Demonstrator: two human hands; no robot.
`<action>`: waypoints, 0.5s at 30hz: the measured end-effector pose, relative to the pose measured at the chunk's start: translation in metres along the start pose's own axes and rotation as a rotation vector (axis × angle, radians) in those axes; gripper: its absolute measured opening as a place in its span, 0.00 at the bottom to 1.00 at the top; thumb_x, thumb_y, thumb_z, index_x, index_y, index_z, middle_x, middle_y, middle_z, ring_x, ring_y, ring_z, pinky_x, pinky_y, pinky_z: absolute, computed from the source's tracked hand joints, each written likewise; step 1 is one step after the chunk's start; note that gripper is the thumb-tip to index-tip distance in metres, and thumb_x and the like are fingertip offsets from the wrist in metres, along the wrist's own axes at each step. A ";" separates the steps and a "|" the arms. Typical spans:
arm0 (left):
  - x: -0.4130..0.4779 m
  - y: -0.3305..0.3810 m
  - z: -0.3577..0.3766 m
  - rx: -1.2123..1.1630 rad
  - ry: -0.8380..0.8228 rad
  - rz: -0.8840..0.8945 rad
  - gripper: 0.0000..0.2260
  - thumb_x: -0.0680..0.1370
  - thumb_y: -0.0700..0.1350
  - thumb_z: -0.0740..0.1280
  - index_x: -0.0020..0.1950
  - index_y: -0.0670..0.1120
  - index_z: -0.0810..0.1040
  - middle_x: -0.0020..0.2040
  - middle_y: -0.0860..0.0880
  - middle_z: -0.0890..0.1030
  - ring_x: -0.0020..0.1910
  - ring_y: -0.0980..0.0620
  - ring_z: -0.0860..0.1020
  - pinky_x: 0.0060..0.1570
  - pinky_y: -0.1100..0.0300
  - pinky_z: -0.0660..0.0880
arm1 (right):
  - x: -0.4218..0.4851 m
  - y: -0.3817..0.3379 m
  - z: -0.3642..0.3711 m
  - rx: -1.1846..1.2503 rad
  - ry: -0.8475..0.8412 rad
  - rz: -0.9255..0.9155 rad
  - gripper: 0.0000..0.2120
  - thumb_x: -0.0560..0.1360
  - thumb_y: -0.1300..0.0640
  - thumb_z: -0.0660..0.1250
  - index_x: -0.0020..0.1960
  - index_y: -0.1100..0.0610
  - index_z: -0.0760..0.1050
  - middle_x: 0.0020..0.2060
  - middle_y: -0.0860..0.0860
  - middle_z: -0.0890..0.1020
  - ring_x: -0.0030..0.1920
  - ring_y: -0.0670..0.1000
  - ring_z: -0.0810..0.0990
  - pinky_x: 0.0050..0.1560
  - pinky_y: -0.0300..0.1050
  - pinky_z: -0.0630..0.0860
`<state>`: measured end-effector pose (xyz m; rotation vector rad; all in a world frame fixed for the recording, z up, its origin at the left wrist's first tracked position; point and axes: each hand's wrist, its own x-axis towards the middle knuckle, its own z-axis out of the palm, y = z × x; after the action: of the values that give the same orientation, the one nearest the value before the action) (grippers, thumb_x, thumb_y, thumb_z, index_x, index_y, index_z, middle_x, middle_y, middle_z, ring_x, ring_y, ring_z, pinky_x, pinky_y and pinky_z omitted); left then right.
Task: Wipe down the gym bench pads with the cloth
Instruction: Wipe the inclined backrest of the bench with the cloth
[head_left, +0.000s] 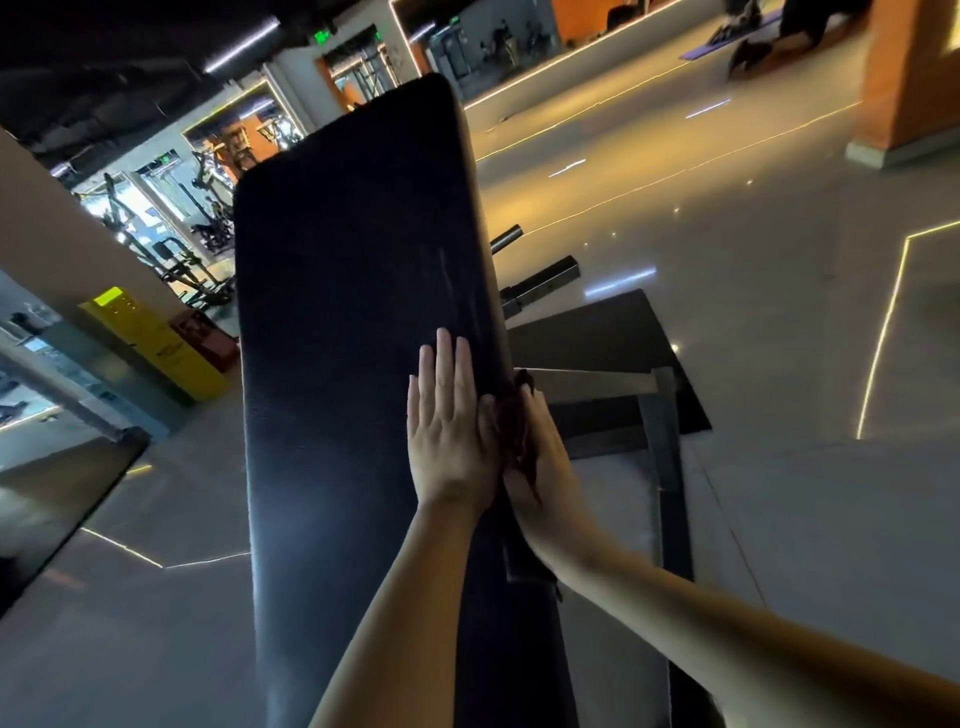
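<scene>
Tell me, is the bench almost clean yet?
Hard to say what's done: a faint streak on the bench pad hints at wiping, nothing more. Right now the right hand presses the cloth against the pad's right side edge, while the left hand lies flat on top. The long stretch above the hands probably still needs wiping.

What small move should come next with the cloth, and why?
Probably slide the right hand and cloth up the side edge of the bench pad: the cloth is pressed against that edge, while the left hand lies flat on top.
</scene>
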<state>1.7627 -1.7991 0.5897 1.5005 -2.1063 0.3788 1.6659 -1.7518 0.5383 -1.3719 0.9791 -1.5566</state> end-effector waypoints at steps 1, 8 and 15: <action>0.001 -0.002 0.000 0.011 -0.011 0.012 0.27 0.84 0.56 0.39 0.81 0.45 0.47 0.81 0.47 0.46 0.80 0.50 0.43 0.78 0.56 0.40 | 0.000 -0.003 0.001 -0.022 -0.003 0.000 0.35 0.77 0.61 0.56 0.80 0.48 0.46 0.80 0.44 0.49 0.79 0.41 0.45 0.79 0.53 0.50; 0.011 -0.023 -0.012 0.101 -0.106 0.235 0.27 0.84 0.54 0.43 0.81 0.45 0.46 0.81 0.44 0.46 0.80 0.47 0.43 0.78 0.51 0.44 | 0.046 -0.018 0.004 -0.085 0.047 -0.090 0.32 0.81 0.42 0.53 0.79 0.48 0.43 0.80 0.46 0.47 0.78 0.39 0.44 0.77 0.38 0.47; 0.028 -0.038 -0.017 0.116 -0.140 0.352 0.27 0.83 0.52 0.48 0.81 0.46 0.48 0.81 0.46 0.48 0.80 0.47 0.47 0.78 0.50 0.47 | 0.152 -0.017 -0.004 0.182 -0.017 -0.113 0.40 0.76 0.32 0.59 0.80 0.53 0.55 0.78 0.54 0.60 0.78 0.52 0.58 0.76 0.60 0.58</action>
<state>1.7956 -1.8263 0.6167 1.2446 -2.5053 0.5441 1.6502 -1.8871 0.6072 -1.3285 0.7411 -1.6711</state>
